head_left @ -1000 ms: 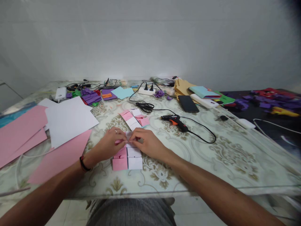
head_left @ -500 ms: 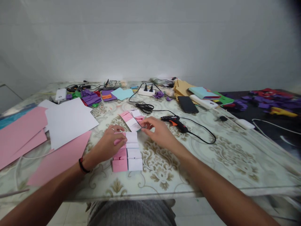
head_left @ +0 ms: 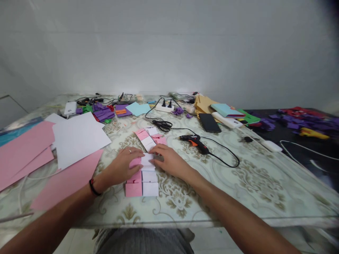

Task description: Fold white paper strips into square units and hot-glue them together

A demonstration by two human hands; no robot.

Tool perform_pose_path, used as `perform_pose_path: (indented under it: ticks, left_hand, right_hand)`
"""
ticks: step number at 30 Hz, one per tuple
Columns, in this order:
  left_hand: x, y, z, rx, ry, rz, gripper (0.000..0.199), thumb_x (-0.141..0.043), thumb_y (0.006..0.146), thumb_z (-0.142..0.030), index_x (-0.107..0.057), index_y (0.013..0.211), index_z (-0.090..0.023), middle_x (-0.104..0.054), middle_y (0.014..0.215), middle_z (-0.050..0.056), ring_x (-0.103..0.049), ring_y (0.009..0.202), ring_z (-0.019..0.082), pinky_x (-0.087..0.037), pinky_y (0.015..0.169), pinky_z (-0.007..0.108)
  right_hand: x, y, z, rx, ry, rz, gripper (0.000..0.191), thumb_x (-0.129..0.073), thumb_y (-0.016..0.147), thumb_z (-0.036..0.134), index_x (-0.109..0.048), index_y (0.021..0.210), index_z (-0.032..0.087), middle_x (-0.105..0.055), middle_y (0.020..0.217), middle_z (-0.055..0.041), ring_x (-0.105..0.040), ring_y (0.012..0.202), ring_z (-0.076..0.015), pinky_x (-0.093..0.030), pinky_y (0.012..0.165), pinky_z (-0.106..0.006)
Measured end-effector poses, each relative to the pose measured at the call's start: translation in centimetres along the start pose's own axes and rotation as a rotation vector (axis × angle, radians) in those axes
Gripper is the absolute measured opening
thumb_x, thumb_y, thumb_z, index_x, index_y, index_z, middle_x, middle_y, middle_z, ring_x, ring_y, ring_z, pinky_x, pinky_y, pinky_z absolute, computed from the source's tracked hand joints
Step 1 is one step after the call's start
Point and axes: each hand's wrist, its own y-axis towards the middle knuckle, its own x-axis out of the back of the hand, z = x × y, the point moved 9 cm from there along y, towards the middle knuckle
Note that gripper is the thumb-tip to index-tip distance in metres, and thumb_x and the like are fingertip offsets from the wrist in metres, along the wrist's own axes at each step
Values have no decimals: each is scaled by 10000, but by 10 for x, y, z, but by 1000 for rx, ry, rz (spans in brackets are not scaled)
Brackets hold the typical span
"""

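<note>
A block of folded paper pieces, pink on its left side and white on its right, lies flat on the table in front of me. My left hand grips its pink side near the top, fingers bent over the paper. From the right, my right hand has its thumb and fingers on the upper white piece. Just beyond the fingertips lie loose folded pieces, pink and white. A black hot glue gun with an orange trigger rests to the right of my right hand.
Pink sheets and white sheets spread over the left. Scissors, a power strip and purple paper strips lie further back. A black phone and the glue gun's cord are on the right.
My right hand has moved nearer and slightly left, from beside the loose pieces onto the upper white piece. My left hand stays at the pink side. The view has shifted slightly.
</note>
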Motion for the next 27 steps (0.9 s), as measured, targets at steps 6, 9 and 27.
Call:
perform_pose_path:
  ticks: [6, 9, 27]
  left_hand:
    - [-7, -2, 2, 11, 13, 64, 411, -661, 934, -264, -637, 1339, -195, -654, 1428, 136, -563, 1367, 312, -440, 1162, 539]
    - [-9, -1, 1, 10, 20, 93, 437, -662, 937, -278, -620, 1364, -193, -651, 1446, 130, -554, 1389, 303, -435, 1184, 519]
    - [-31, -8, -23, -102, 331, 222, 651, -342, 1116, -302, -47, 1693, -250, -314, 1715, 99, -286, 1594, 275, -253, 1306, 541]
  right_hand:
    - [-4, -3, 2, 30, -65, 67, 351, -780, 912, 255, -701, 1231, 132, -687, 1253, -135, -606, 1202, -293, -487, 1073, -448]
    - [-2, -6, 4, 34, -91, 102, 347, -724, 960, 315, -697, 1244, 118, -682, 1265, -147, -598, 1215, -302, -479, 1087, -458]
    - [5, -19, 13, -8, -197, 264, 399, -757, 930, 312, -697, 1283, 137, -667, 1300, -161, -602, 1232, -325, -506, 1059, -467]
